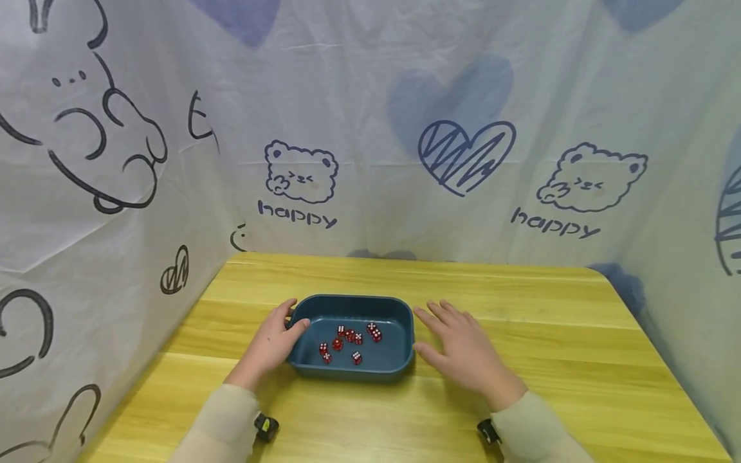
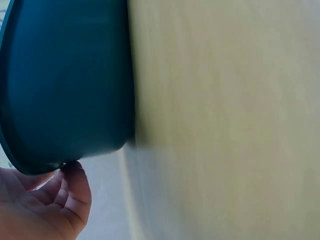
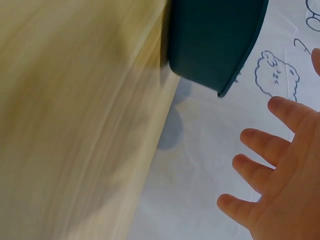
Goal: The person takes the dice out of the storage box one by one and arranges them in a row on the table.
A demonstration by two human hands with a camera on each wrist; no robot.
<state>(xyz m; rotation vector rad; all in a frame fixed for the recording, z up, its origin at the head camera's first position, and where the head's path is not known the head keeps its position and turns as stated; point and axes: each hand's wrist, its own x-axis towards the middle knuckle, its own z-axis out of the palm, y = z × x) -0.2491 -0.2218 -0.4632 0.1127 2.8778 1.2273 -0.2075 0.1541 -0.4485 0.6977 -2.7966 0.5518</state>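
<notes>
The blue tray (image 1: 386, 355) of red dice (image 1: 338, 344) is set on the worktop (image 1: 532, 341), its left end pinched by the left hand (image 1: 269, 342), presumably for steadiness, the right hand (image 1: 465, 347) being held spread just beside the other end

- Left sleeve (image 1: 217, 418), bottom of head view, left of centre: pale off-white, long, ending at the wrist.
- Right sleeve (image 1: 535, 427), bottom, right of centre: same pale cloth, same length.
- Left wrist device (image 1: 267, 427), beside the cuff: small, black, boxy, yellow-green patch.
- Right wrist device (image 1: 488, 431): black; detail too small to read.
- Left hand (image 1: 269, 342), right hand (image 1: 464, 350): bare.
</notes>
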